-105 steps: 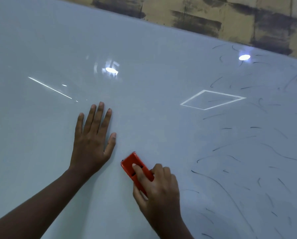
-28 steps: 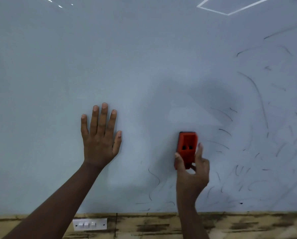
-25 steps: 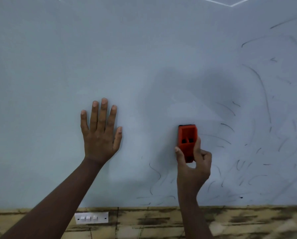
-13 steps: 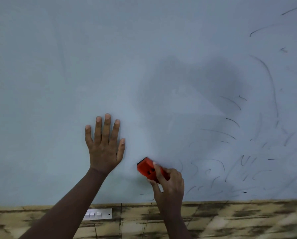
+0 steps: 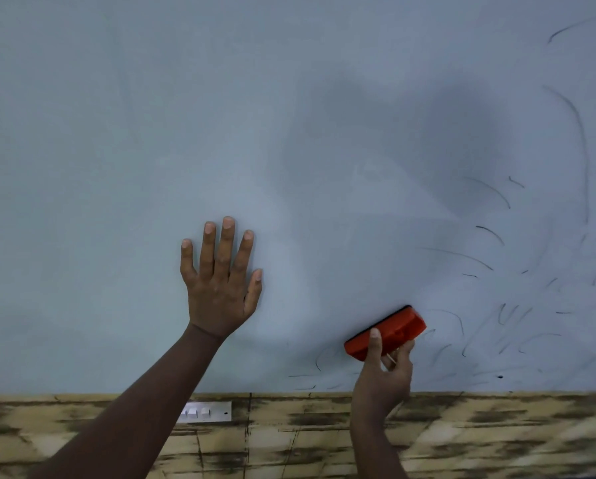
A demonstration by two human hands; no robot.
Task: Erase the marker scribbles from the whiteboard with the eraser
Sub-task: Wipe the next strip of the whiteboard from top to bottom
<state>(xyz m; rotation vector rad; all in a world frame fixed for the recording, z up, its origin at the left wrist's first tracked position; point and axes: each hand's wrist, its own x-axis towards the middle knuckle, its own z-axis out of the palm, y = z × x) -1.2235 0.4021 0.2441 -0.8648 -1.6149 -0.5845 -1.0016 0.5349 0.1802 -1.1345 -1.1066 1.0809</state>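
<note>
Swung rightward since a moment ago, the eraser point(image 5: 386, 332) is now lying tilted low on the whiteboard point(image 5: 117, 133) among scribbles point(image 5: 490, 319), the right hand point(image 5: 384, 371) pinching it between thumb and fingers while the left hand point(image 5: 220, 288) is pressing flat, fingers spread.

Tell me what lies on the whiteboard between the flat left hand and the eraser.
In the head view, only bare, already wiped whiteboard lies between the left hand and the eraser. The nearest scribbles sit lower, below the eraser's left end.
</note>
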